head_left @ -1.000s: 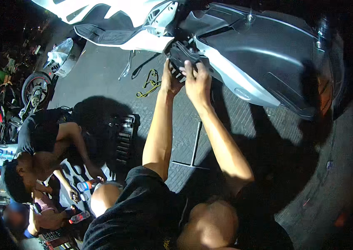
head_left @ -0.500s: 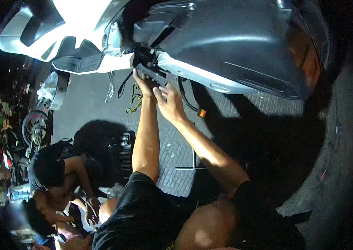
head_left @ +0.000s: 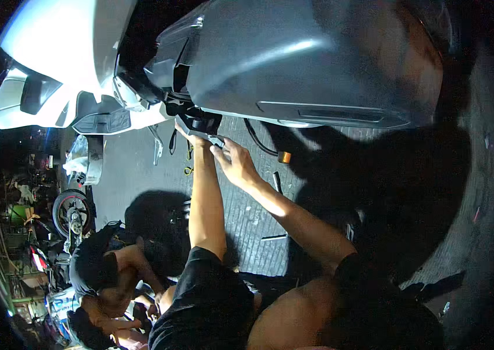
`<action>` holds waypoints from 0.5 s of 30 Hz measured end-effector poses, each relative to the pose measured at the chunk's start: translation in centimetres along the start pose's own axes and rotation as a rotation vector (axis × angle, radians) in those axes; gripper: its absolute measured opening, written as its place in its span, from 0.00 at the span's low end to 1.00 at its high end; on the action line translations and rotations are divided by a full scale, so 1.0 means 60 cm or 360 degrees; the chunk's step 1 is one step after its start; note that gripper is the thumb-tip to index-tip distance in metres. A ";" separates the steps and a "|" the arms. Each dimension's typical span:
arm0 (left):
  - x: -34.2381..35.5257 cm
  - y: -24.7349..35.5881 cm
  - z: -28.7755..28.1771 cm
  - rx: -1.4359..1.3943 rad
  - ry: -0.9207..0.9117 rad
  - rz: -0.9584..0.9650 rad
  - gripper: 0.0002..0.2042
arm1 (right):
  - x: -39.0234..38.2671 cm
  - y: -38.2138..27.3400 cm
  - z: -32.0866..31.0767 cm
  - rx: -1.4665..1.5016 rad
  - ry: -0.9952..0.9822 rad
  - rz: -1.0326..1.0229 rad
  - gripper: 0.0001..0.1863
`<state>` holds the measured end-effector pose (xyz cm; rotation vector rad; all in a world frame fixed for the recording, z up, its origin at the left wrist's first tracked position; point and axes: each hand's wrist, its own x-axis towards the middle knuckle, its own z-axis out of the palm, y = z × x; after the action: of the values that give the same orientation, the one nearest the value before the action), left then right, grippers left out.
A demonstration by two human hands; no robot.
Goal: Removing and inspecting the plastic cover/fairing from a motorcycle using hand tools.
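Observation:
A scooter (head_left: 258,64) with white and dark grey bodywork fills the upper view. Under its middle, my left hand (head_left: 194,139) is closed around a dark plastic piece (head_left: 206,123), palm beneath it and most fingers hidden behind it. At that piece's near right end, my right hand (head_left: 238,163) pinches the edge loosely between thumb and fingers. Dark parts behind the piece sit in the gap between the white front panel and the grey side cover; whether the piece is fastened there I cannot tell.
A black cable with an orange end (head_left: 283,157) hangs below the scooter. Yellow-handled scissors-like loops (head_left: 188,171) and a T-shaped bar (head_left: 275,237) lie on the paving. At lower left a person (head_left: 112,274) crouches; behind stands a motorbike wheel (head_left: 73,213).
The view has shifted, so the scooter looks larger and further left. Both hands remain at the plastic piece, which has turned and now shows more of its dark inside.

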<state>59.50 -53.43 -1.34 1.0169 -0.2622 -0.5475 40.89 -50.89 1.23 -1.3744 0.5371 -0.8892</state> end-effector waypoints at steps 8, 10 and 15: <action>0.036 0.011 -0.044 -0.0037 -0.0026 0.0127 0.33 | 0.015 -0.046 0.015 -0.0048 0.0051 -0.0091 0.20; -0.005 -0.031 -0.002 -0.0002 -0.0015 0.0079 0.34 | 0.019 -0.025 -0.019 -0.0145 0.0086 0.0055 0.18; -0.031 0.004 0.032 0.0164 -0.0015 0.0153 0.37 | 0.018 -0.042 -0.015 -0.0039 0.0179 -0.0076 0.17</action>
<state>57.12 -53.72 -0.07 1.0959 -0.3484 -0.4554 40.27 -52.20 3.76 -1.3702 0.6047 -1.0057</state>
